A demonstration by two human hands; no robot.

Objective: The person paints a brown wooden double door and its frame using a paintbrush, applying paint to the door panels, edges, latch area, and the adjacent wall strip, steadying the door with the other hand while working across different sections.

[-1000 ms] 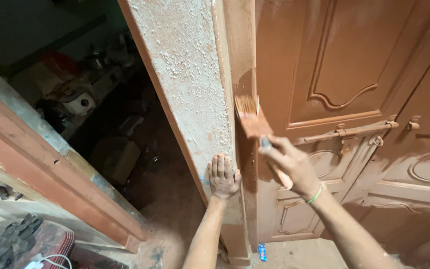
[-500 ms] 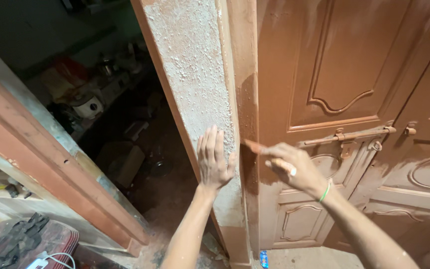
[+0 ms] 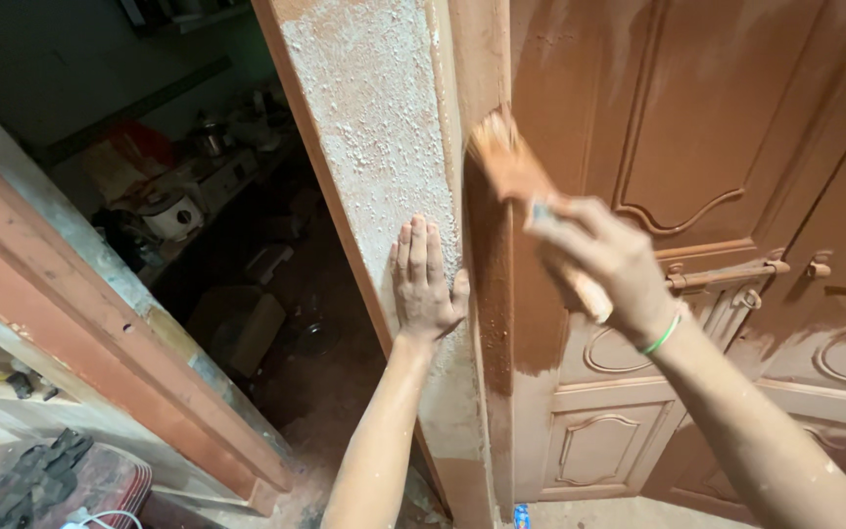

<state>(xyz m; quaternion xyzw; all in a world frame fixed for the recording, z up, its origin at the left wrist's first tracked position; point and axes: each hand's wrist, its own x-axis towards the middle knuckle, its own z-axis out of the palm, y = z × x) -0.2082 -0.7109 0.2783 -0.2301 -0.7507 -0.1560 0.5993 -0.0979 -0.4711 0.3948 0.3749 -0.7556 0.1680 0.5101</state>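
My right hand grips a paintbrush loaded with brown paint, its bristles pressed on the brown door frame strip beside the carved door. A green band sits on that wrist. My left hand lies flat, fingers up, on the rough white plastered wall edge just left of the frame strip. Wet darker brown paint covers the middle of the strip and part of the door beside it.
The door carries a metal latch bar. Left of the wall a dark room opens, with a cardboard box, a white pot and clutter on a counter. A brown-painted beam slants across the lower left.
My right hand has lifted the brush up the frame strip, bristles now pointing upward. My left hand stays flat on the plaster, after having slid higher a second ago.
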